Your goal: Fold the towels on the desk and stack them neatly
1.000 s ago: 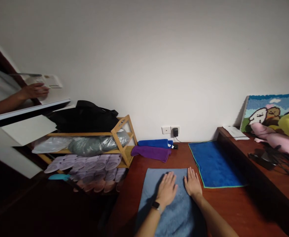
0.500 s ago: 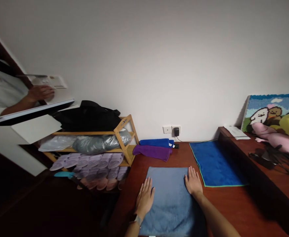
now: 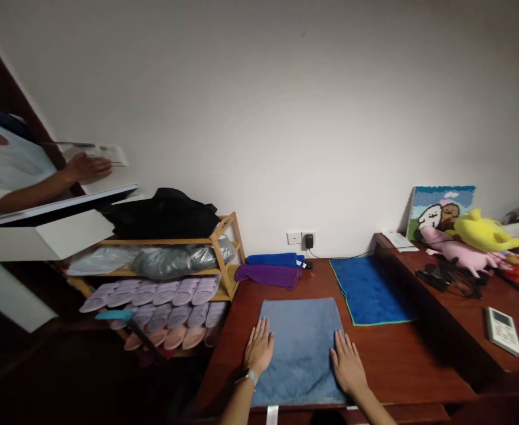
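Observation:
A grey-blue towel (image 3: 301, 348) lies spread flat on the reddish-brown wooden table (image 3: 396, 354), with faint wrinkles toward its near edge. My left hand (image 3: 260, 348) rests flat on the towel's left edge, fingers stretched forward. On the opposite side my right hand (image 3: 348, 363) lies palm down along the right edge, fingers slightly apart. Neither hand grips anything. White tags hang at the near edge. To the right lies a darker blue towel (image 3: 372, 289) with a green border. Behind, against the wall, are a folded purple cloth (image 3: 268, 275) and a folded blue cloth (image 3: 270, 260).
A wooden rack (image 3: 228, 254) with slippers (image 3: 166, 292) and a black bag (image 3: 164, 215) stands left. On a raised surface at right are plush toys (image 3: 458, 254), cables (image 3: 451, 277) and a remote-like device (image 3: 502, 330). Another person's hand (image 3: 88, 167) is near the wall at far left.
My right hand has slid toward me along the towel's right edge, from its far corner to mid-edge. My left hand stays on the left edge. The view has shifted slightly right.

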`<state>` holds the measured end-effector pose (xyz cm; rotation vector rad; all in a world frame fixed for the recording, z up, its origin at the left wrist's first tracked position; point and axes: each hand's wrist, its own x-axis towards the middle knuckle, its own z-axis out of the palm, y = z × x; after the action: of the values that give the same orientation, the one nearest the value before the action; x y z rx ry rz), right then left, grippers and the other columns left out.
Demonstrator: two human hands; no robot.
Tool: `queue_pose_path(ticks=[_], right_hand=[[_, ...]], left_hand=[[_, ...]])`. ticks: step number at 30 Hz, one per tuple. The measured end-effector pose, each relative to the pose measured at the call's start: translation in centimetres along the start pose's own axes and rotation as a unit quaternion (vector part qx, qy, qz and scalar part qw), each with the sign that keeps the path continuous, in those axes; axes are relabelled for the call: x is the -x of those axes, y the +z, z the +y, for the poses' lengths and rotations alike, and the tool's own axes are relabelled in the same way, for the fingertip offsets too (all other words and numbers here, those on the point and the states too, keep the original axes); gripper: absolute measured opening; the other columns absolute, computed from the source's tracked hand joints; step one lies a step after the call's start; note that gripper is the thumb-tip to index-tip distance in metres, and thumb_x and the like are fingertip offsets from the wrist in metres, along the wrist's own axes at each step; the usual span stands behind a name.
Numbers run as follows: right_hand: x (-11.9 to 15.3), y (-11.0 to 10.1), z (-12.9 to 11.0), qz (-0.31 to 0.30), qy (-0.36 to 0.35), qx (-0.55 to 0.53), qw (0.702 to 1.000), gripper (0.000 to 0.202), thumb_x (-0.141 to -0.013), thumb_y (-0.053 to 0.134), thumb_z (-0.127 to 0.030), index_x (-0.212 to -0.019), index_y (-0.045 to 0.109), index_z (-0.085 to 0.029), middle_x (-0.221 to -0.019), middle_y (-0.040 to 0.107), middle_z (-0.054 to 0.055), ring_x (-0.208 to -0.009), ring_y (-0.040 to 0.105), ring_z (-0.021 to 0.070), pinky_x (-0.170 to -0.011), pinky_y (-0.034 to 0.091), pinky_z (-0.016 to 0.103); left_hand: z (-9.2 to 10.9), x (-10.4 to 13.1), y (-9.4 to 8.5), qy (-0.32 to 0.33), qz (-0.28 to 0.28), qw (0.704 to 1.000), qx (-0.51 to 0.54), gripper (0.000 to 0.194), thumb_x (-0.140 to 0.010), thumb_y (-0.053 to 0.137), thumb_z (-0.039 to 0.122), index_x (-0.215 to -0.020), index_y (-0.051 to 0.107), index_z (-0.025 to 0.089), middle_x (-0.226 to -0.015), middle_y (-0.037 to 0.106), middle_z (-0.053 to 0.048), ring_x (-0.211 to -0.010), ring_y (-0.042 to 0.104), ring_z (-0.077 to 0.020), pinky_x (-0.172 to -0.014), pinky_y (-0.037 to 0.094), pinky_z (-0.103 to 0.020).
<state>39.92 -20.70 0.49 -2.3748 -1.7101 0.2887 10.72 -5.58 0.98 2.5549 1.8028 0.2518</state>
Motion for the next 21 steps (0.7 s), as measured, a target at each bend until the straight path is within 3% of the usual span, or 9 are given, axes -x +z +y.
queue_pose_path(ticks=[4, 7, 10, 12, 13, 15, 21], right_hand=[[1.1, -0.4, 0.2, -0.010, -0.017, 0.000, 1.000, 0.068, -0.101, 0.020, -0.046, -0.162, 0.025, -0.015, -0.169, 0.019, 0.001, -0.157, 0.015, 0.0218, -0.129, 0.014, 0.041], [1.0, -1.0, 0.0, -0.013, -0.019, 0.005, 1.000, 0.068, -0.101, 0.020, -0.045, -0.161, 0.024, -0.013, -0.169, 0.018, 0.002, -0.157, 0.014, 0.0223, -0.129, 0.013, 0.041], [1.1, -1.3, 0.0, -0.016, -0.023, 0.009, 1.000, 0.068, -0.102, 0.019, -0.044, -0.161, 0.023, -0.012, -0.169, 0.018, 0.003, -0.158, 0.013, 0.0226, -0.129, 0.012, 0.040], [1.2, -1.3, 0.0, -0.014, -0.024, 0.007, 1.000, 0.068, -0.102, 0.019, -0.044, -0.161, 0.023, -0.012, -0.169, 0.019, 0.003, -0.158, 0.013, 0.0228, -0.129, 0.012, 0.040], [1.2, -1.2, 0.1, -0.013, -0.025, 0.006, 1.000, 0.068, -0.102, 0.019, -0.045, -0.161, 0.023, -0.012, -0.169, 0.019, 0.003, -0.158, 0.013, 0.0228, -0.129, 0.012, 0.040], [1.3, -1.1, 0.1, -0.010, -0.026, 0.003, 1.000, 0.068, -0.102, 0.019, -0.045, -0.161, 0.023, -0.012, -0.169, 0.019, 0.003, -0.158, 0.013, 0.0227, -0.129, 0.012, 0.040], [1.2, -1.0, 0.1, -0.012, -0.019, 0.020, 1.000, 0.068, -0.101, 0.019, -0.045, -0.162, 0.021, -0.013, -0.170, 0.016, 0.002, -0.158, 0.013, 0.0234, -0.128, 0.011, 0.040]], left_hand=[[1.6, 1.2, -1.7, 0.012, 0.033, 0.999, -0.011, 0.056, -0.103, 0.029, 0.035, -0.154, 0.046, 0.016, -0.163, 0.039, -0.011, -0.152, 0.034, -0.0235, -0.127, 0.026, -0.046], [6.3, 2.8, -2.0, 0.099, 0.057, 0.993, 0.029, 0.057, -0.105, 0.025, 0.038, -0.156, 0.042, 0.019, -0.165, 0.039, -0.008, -0.154, 0.031, -0.0227, -0.127, 0.025, -0.046], [12.2, 4.6, -1.3, 0.188, 0.027, 0.979, 0.077, 0.056, -0.106, 0.026, 0.046, -0.158, 0.038, 0.028, -0.166, 0.037, -0.004, -0.154, 0.031, -0.0225, -0.127, 0.026, -0.047], [14.4, 5.6, -0.7, 0.197, -0.003, 0.976, 0.091, 0.057, -0.105, 0.028, 0.050, -0.158, 0.038, 0.031, -0.166, 0.037, -0.004, -0.154, 0.031, -0.0234, -0.127, 0.026, -0.048], [14.6, 6.0, -0.6, 0.193, -0.015, 0.977, 0.092, 0.057, -0.105, 0.028, 0.052, -0.158, 0.038, 0.032, -0.166, 0.036, -0.004, -0.154, 0.031, -0.0237, -0.127, 0.027, -0.048], [13.0, 6.8, -0.4, 0.173, -0.028, 0.981, 0.078, 0.058, -0.105, 0.028, 0.055, -0.158, 0.036, 0.034, -0.167, 0.034, -0.004, -0.154, 0.030, -0.0246, -0.127, 0.027, -0.049], [1.7, 9.3, -0.9, 0.046, -0.011, 0.999, 0.002, 0.063, -0.103, 0.029, 0.059, -0.160, 0.032, 0.031, -0.169, 0.028, -0.003, -0.155, 0.027, -0.0265, -0.126, 0.026, -0.051]])
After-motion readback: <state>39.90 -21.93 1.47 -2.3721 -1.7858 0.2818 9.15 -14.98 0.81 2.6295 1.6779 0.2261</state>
